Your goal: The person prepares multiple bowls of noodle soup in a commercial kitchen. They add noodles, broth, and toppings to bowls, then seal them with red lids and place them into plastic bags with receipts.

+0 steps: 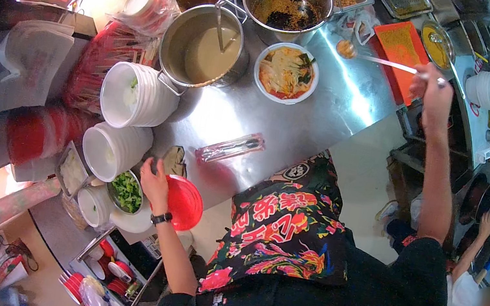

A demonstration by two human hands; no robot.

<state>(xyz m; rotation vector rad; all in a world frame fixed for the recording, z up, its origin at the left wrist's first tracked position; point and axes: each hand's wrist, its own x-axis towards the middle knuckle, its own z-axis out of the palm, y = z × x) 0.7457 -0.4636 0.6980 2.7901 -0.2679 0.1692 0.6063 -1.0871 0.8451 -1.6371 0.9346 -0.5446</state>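
Observation:
My right hand (432, 92) grips the handle of a long metal ladle (384, 62), whose bowl holds something orange-brown. The ladle's bowl hangs to the right of a white bowl of food (286, 73) with noodle-like strands, reddish sauce and dark greens. My left hand (155, 186) has its fingers apart beside a metal container of chopped greens (126, 192) and red round lids (184, 204); it appears to hold nothing. Behind the white bowl stand a pot of dark, oily sauce (288, 6) and a pot of pale broth (209, 51) with a ladle in it.
Stacks of white bowls (137, 97) line the left side. A clear-wrapped package (230, 147) lies on the steel counter (289, 126). An orange-red tray (399, 47) and a bowl of yellow sauce (436, 46) are at the right. A co-worker's arm (471, 252) reaches over a pan at far right.

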